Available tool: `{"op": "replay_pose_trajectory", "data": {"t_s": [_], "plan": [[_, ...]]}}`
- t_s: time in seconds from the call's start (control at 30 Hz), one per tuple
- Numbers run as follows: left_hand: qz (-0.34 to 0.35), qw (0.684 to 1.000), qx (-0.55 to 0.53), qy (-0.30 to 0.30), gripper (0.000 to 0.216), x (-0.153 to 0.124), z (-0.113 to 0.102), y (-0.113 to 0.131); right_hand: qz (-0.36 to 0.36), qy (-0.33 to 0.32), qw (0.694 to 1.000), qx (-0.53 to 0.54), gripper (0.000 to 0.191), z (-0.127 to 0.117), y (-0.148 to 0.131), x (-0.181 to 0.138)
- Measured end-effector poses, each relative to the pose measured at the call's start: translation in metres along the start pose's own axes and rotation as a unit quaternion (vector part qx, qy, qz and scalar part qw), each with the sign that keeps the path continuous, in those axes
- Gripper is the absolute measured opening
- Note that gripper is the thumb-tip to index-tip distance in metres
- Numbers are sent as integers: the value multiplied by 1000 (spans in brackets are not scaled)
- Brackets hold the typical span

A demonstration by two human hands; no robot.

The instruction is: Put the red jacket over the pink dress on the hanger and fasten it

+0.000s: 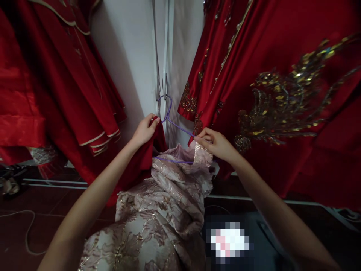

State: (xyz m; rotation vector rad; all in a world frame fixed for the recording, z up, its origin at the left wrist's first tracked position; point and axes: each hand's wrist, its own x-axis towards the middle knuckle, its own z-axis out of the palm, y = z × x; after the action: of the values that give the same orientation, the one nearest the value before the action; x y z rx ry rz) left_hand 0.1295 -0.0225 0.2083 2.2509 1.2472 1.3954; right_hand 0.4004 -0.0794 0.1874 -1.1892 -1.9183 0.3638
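A purple wire hanger [182, 130] hangs by its hook from a pale metal fitting in the middle of the view. On it, by its right shoulder, is a pink brocade dress [166, 210] with a shiny woven pattern, whose crumpled body drapes down toward me. My right hand [214, 143] pinches the dress's strap against the hanger's right arm. Opposite, my left hand [146, 130] is closed on the edge of a piece of red cloth [159, 135] near the hanger's left arm. Whether those fingers also grip the wire is hidden.
Red garments with pale piping [76, 75] hang at the left. A red gown with gold sequin embroidery [287, 98] fills the right side. Behind stands a white wall [124, 30]. Low down are a pale floor-level rail [56, 183], a thin cable [26, 233] and a blurred-out bright patch [229, 241].
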Motion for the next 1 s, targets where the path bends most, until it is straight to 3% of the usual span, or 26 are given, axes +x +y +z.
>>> {"op": "replay_pose_trajectory", "data": {"t_s": [0.13,0.27,0.43,0.53,0.63,0.73,0.83,0.9,1.0], "plan": [[-31,993,-20,-114,22,5,-15,-1,35,-149,988,15,48,-6,21,39],[-116,965,-21,-235,22,6,-35,-16,65,-370,927,1,42,22,36,82],[-168,952,-114,-227,22,1,-45,-39,-34,-436,893,108,26,69,22,95],[-235,928,-210,-198,25,-4,-46,-46,-35,-463,870,167,25,80,9,88],[-265,911,-264,-173,31,-9,-44,-46,-11,-477,857,192,24,85,0,82],[-242,913,-275,-177,33,-14,-43,-41,9,-487,854,183,25,88,0,81],[-208,922,-259,-200,29,-18,-44,-35,3,-461,875,148,29,85,7,84],[-187,922,-237,-242,26,-20,-44,-34,-21,-385,918,99,29,78,13,89],[-160,925,-203,-278,24,-26,-42,-38,-64,-184,980,-35,25,62,20,99]]}}
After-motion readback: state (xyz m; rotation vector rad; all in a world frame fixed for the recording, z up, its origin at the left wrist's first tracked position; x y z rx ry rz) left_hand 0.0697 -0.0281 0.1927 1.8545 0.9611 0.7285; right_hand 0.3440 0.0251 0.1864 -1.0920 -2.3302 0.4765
